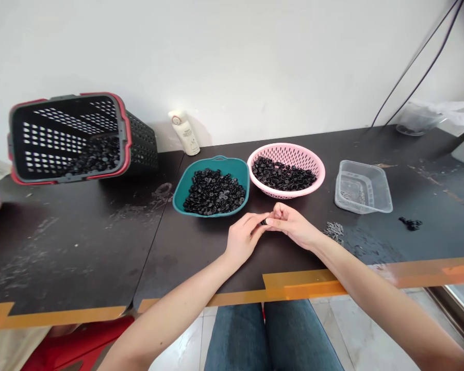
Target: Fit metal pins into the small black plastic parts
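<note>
My left hand (243,238) and my right hand (292,224) meet fingertip to fingertip over the dark table (100,247), just in front of the two bowls. Both pinch one small black part (263,222) between them; its shape is too small to make out. Behind the hands, a teal bowl (237,170) holds a heap of small black ring-shaped parts. A pink perforated basket (290,153) to its right holds more of the same. A little pile of small grey screws (334,231) lies on the table right of my right hand.
A clear plastic tub (367,193) stands right of the pink basket. A black and red crate (71,136) with black parts lies tipped at the back left. A white bottle (185,133) leans on the wall. Loose black parts (410,223) lie at the right. Orange tape (305,283) edges the table front.
</note>
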Demonstrator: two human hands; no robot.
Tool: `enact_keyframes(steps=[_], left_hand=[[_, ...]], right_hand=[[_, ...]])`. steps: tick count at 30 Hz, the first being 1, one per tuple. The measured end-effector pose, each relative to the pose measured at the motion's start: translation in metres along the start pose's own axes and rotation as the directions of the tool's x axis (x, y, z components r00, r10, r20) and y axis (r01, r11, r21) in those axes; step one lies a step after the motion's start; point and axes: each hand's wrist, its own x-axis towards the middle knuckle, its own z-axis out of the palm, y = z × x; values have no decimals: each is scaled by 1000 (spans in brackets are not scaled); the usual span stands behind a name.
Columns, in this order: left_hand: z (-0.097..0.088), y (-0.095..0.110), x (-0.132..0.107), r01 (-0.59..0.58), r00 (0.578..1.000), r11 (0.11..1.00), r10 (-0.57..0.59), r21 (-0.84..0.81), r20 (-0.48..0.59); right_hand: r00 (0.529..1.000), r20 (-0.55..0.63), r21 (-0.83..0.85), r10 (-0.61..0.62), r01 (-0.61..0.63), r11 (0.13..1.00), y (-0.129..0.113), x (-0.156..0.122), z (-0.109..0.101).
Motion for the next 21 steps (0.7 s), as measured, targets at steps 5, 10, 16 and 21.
enact_keyframes(steps=[5, 10, 16, 21], left_hand=[[-17, 17, -4, 41, 976, 979, -83, 202, 203], [-69, 5, -35, 76, 952, 890, -199, 450, 232], [-135, -53, -68, 151, 966, 769, -249, 621, 74], [-160, -57, -65, 167, 986, 725, -106, 668, -132]], right_hand=[[994, 73, -256, 75, -54, 965, -4, 0, -10], [997, 60, -533, 52, -12, 846, 3, -3, -15], [994, 71, -713, -77, 105, 693, 9, 0, -13], [994, 75, -708, -75, 106, 698, -13, -19, -18]])
